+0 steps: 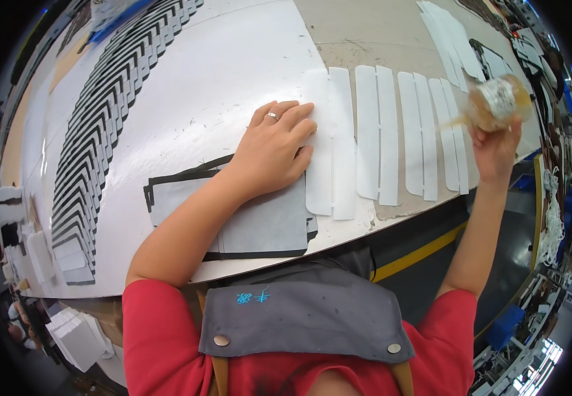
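My left hand lies on the white table with its fingers loosely spread and a ring on one of them. Its fingertips reach the edge of the nearest white split panel. Under its wrist and forearm is a stack of grey fabric pieces with black edges. At the far right, my right hand is raised and closed around a yellowish see-through bottle with a pale label. A thin yellowish spout or stick, smeared by motion, points left from it over the rightmost white panels.
More white split panels lie side by side on a brown board. A long fanned row of grey and black pieces runs along the left. White sheets are at the far right. The table's front edge curves near my body.
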Demonstrator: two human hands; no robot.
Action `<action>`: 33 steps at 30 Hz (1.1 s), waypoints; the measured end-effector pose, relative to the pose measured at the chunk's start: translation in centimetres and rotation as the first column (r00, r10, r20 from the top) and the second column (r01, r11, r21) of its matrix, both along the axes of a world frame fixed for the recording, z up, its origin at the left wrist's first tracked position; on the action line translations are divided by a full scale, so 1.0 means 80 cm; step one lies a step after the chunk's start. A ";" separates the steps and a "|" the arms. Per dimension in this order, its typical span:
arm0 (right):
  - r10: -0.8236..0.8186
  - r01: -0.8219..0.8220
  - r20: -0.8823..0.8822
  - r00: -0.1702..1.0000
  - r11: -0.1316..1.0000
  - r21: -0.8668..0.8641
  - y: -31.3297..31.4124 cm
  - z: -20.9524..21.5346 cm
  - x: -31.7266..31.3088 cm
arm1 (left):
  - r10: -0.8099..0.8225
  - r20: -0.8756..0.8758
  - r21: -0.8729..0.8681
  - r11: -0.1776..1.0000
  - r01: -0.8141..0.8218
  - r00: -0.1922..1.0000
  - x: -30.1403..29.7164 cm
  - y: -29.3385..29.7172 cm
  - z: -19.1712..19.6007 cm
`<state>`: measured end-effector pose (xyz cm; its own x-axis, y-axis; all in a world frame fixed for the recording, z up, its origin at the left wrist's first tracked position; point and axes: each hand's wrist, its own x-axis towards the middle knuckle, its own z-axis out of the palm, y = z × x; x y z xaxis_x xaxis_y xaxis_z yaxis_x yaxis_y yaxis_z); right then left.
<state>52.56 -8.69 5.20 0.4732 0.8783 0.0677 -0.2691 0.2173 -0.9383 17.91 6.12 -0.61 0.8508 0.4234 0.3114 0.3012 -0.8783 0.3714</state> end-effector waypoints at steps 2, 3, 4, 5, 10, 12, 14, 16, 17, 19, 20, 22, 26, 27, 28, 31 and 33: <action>-0.022 0.020 0.068 0.997 0.999 0.029 0.042 -0.002 -0.036 | 0.008 -0.011 -0.002 1.000 -0.008 1.000 -0.003 -0.001 0.002; -0.045 0.043 0.106 0.993 0.999 0.022 0.059 -0.002 -0.050 | 0.012 -0.013 -0.012 1.000 -0.012 1.000 -0.002 -0.001 0.004; -0.018 0.016 0.192 0.981 1.000 0.011 0.070 -0.005 -0.054 | 0.013 -0.010 -0.024 1.000 -0.013 1.000 0.000 -0.001 0.004; -0.006 0.004 0.268 0.964 1.000 0.009 0.084 -0.007 -0.069 | 0.013 -0.018 -0.029 0.999 -0.013 1.000 0.000 -0.001 0.005; -0.076 0.110 0.407 0.910 0.992 -0.061 0.138 -0.028 -0.110 | 0.019 -0.039 -0.047 0.999 -0.021 0.999 -0.001 0.002 0.004; -0.092 0.133 0.429 0.899 0.989 -0.065 0.147 -0.031 -0.116 | 0.019 -0.031 -0.054 0.998 -0.021 0.999 -0.001 0.002 0.003; -0.098 0.142 0.444 0.891 0.987 -0.068 0.152 -0.035 -0.115 | 0.020 -0.027 -0.058 0.998 -0.022 0.999 -0.001 0.002 0.003; -0.093 0.139 0.453 0.887 0.988 -0.069 0.155 -0.039 -0.113 | 0.021 -0.026 -0.059 0.998 -0.023 0.999 0.000 0.002 0.003; -0.101 0.146 0.450 0.888 0.987 -0.067 0.157 -0.041 -0.113 | 0.023 -0.027 -0.058 0.998 -0.025 0.999 0.000 0.002 0.003; -0.117 0.161 0.443 0.889 0.985 -0.063 0.161 -0.043 -0.115 | 0.028 -0.028 -0.054 0.998 -0.029 0.999 0.000 0.001 0.003; -0.116 0.160 0.442 0.889 0.985 -0.063 0.162 -0.044 -0.116 | 0.027 -0.027 -0.055 0.998 -0.028 0.999 -0.001 0.001 0.003; -0.116 0.160 0.442 0.890 0.985 -0.063 0.164 -0.044 -0.118 | 0.024 -0.025 -0.057 0.998 -0.025 0.999 0.000 0.001 0.003; -0.118 0.163 0.467 0.876 0.985 -0.056 0.163 -0.045 -0.118 | 0.022 -0.021 -0.056 0.998 -0.023 1.000 -0.001 0.002 0.004; -0.111 0.161 0.471 0.875 0.985 -0.068 0.161 -0.044 -0.117 | 0.021 -0.021 -0.056 0.998 -0.022 1.000 -0.001 0.002 0.003; -0.104 0.161 0.475 0.874 0.984 -0.080 0.157 -0.044 -0.117 | 0.019 -0.021 -0.057 0.998 -0.020 1.000 0.000 0.002 0.003; -0.071 0.136 0.484 0.872 0.986 -0.101 0.142 -0.042 -0.122 | 0.026 -0.024 -0.054 0.998 -0.027 0.999 0.000 0.001 0.005; -0.052 0.121 0.465 0.884 0.985 -0.119 0.131 -0.039 -0.127 | 0.027 -0.025 -0.048 0.998 -0.028 0.999 -0.001 0.001 0.004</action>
<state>42.38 1.78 2.05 0.4938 0.8519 0.1746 0.2125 0.0764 -0.9742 17.86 6.20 -0.31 0.8459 0.4605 0.2690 0.3343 -0.8509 0.4053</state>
